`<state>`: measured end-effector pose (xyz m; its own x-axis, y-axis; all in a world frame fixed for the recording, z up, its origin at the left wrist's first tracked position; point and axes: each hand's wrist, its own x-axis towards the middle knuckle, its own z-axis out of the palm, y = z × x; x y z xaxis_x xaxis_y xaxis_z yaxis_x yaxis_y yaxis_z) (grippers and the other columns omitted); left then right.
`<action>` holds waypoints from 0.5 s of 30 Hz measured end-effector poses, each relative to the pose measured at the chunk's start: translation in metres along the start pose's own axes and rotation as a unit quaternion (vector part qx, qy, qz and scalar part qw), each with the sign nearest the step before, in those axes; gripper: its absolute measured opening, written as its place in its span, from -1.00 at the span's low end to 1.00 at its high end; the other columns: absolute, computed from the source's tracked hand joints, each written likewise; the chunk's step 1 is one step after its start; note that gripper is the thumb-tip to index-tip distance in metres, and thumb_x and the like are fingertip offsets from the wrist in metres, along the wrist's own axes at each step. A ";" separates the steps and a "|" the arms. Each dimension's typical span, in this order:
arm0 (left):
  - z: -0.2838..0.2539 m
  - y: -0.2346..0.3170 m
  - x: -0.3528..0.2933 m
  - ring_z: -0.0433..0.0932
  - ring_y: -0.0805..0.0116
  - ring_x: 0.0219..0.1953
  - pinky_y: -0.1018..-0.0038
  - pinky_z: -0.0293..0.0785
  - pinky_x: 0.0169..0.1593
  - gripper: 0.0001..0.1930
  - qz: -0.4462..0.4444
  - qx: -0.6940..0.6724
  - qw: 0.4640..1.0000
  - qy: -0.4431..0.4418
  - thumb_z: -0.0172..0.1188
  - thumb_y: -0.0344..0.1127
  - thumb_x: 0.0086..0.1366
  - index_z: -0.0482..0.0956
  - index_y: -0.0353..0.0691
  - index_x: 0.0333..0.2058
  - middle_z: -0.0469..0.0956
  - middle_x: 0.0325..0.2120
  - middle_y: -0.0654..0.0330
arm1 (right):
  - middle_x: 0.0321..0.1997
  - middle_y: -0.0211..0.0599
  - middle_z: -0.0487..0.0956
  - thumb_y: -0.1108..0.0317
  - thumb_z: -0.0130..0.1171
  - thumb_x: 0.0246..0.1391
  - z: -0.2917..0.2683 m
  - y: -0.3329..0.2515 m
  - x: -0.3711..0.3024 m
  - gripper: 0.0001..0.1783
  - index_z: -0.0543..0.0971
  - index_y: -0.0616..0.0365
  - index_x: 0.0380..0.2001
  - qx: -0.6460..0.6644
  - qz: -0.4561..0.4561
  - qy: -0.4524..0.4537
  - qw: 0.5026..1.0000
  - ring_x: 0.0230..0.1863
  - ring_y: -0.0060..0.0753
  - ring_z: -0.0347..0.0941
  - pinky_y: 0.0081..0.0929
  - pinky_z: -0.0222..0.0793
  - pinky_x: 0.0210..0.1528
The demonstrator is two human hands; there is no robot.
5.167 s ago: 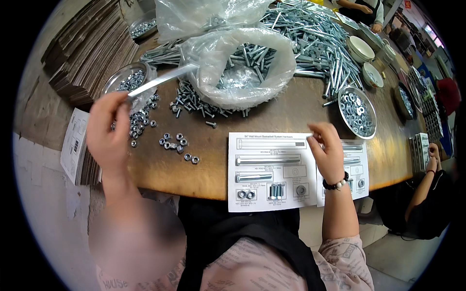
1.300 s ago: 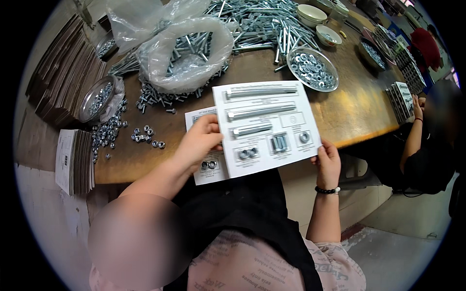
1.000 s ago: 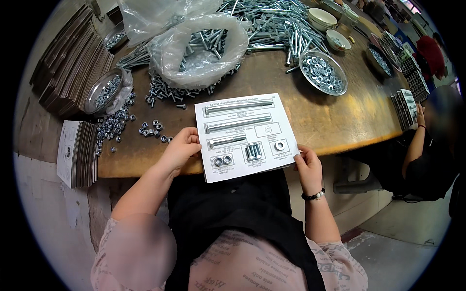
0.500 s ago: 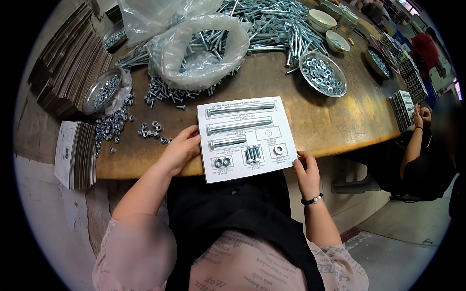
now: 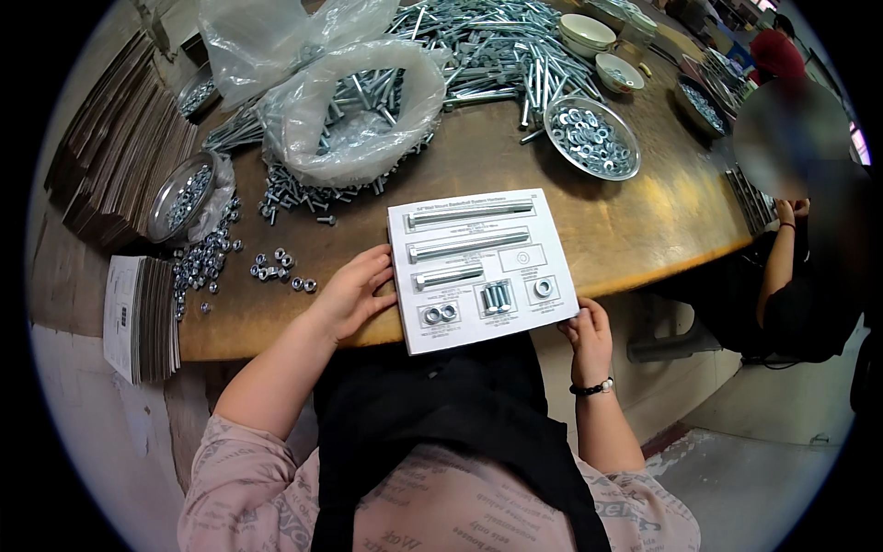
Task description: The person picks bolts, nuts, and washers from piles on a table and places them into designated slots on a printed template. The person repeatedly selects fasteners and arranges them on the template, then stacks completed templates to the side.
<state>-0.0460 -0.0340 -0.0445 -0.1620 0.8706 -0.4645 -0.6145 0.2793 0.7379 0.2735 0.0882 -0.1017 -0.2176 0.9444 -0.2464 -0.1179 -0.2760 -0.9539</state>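
Note:
A white printed hardware card (image 5: 556,244) lies tilted at the table's front edge, its near part overhanging my black apron. On its face are a long bolt (image 5: 471,214), a slightly shorter one (image 5: 469,243), a short bolt (image 5: 449,276), two nuts (image 5: 440,314), a cluster of small bolts (image 5: 497,296) and a ring-shaped washer (image 5: 543,287). One outlined box at the right holds only a drawn ring. My left hand (image 5: 354,294) grips the card's left edge, fingertips partly hidden. At the lower right corner, my right hand (image 5: 590,340) pinches it between thumb and fingers.
Loose nuts (image 5: 204,262) lie left, beside stacked cards (image 5: 138,317) and tall cardboard stacks (image 5: 115,147). Behind are an open plastic bag of bolts (image 5: 285,138), heaped long bolts (image 5: 497,41) and a metal bowl of washers (image 5: 635,152). A co-worker's arm (image 5: 780,267) is at right.
The card has shifted slightly right and nearer in the picture, both hands staying on it. The table and its contents have slid left as the view moved.

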 end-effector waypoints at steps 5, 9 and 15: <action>0.060 -0.009 0.030 0.11 0.37 0.17 0.25 0.13 0.14 -0.47 -0.016 0.011 1.000 -0.012 0.02 -0.20 0.25 0.13 -0.19 0.14 0.22 0.08 0.22 | -0.06 -0.31 0.38 0.16 -0.26 0.25 -0.020 0.012 0.003 -0.64 0.26 0.12 0.00 0.254 0.030 0.111 0.960 -0.05 -0.29 0.36 -0.27 0.28 0.00; 0.090 -0.036 0.070 0.15 0.46 0.13 0.29 0.09 0.13 -0.51 -0.022 0.002 1.000 -0.022 -0.01 -0.17 0.26 0.16 -0.17 0.12 0.26 0.05 0.29 | 0.03 -0.27 0.35 0.12 -0.28 0.25 -0.002 0.023 -0.003 -0.60 0.27 0.12 0.02 0.339 0.047 0.098 0.934 0.04 -0.28 0.29 -0.22 0.24 0.08; 0.164 -0.053 0.094 0.07 0.39 0.18 0.23 -0.01 0.16 -0.47 -0.026 -0.005 0.998 -0.056 -0.04 -0.15 0.27 0.10 -0.19 0.15 0.20 0.09 0.22 | 0.07 -0.31 0.34 0.11 -0.25 0.25 0.003 0.024 -0.002 -0.59 0.24 0.11 0.04 0.346 -0.009 0.094 0.934 0.07 -0.33 0.28 -0.30 0.24 0.08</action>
<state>0.0977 0.0993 -0.0466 -0.0427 0.8951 -0.4438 -0.6280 0.3214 0.7088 0.2683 0.0791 -0.1240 -0.0433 0.9467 -0.3192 -0.7316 -0.2476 -0.6352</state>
